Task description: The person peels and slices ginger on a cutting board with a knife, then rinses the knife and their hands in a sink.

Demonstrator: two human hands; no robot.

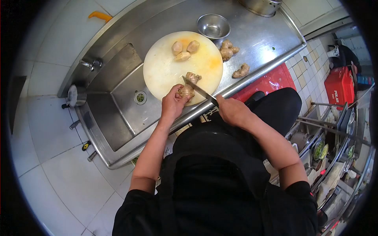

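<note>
On the round white cutting board (157, 74), my left hand (173, 104) is closed on a piece of unpeeled ginger (186, 91) near the board's lower edge. My right hand (234, 111) grips the handle of a knife (202, 92), whose blade points up and left across the ginger's upper part. Three peeled pieces (182, 56) lie together toward the top of the board. Right of the board, two more unpeeled ginger roots (241, 70) rest on the steel counter, one of them close to the board's edge.
A metal bowl (214, 26) stands behind the board, with a metal pot (260, 6) farther right. The sink basin (114, 102) with its faucet (91, 63) is at left. A red box (339, 88) and crowded shelves are at right.
</note>
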